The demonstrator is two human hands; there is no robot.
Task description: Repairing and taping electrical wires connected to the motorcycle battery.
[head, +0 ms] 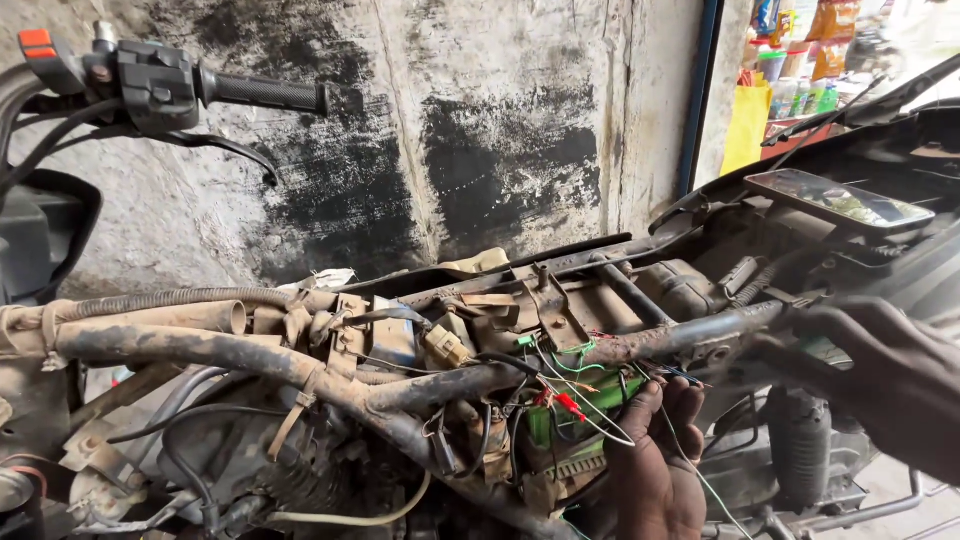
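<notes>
A stripped motorcycle frame, rusty and dusty, runs across the view. Low in its middle sits a green battery under a tangle of thin wires with a red connector. My left hand comes up from the bottom edge and pinches these wires just right of the battery. My right hand enters from the right, blurred, with its fingers curled at the end of the slanted frame tube. Whether it grips the tube is unclear.
A handlebar grip with its switch housing juts out at the top left. A phone lies flat on the bodywork at the upper right. A stained plaster wall stands behind, with a shop shelf of packets past it.
</notes>
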